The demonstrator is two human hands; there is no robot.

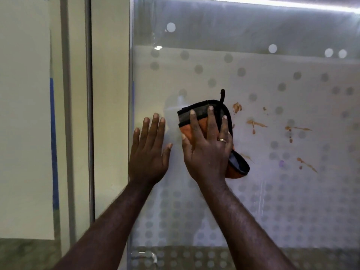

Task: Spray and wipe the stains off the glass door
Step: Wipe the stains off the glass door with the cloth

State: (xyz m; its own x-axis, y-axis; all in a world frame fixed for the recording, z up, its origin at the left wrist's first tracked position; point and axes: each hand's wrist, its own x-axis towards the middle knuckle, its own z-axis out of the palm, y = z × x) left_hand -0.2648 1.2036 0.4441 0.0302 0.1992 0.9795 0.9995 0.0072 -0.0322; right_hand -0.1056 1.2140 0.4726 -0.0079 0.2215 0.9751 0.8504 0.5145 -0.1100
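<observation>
Right hand (pixel 207 151) presses folded cloth (pixel 204 121) flat on glass door (pixel 194 78); left hand (pixel 149 152) open, empty, near door's left edge. Orange stains (pixel 255 124) remain rightward; wiping barely begun.

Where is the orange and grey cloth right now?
The orange and grey cloth is pressed to the glass door under the right hand, left of the brown stains.

Left hand (pixel 149 152) flat on glass door (pixel 253 201); right hand (pixel 207 151) beside it, on cloth (pixel 202 121); stains (pixel 255 124) right of cloth.
</observation>
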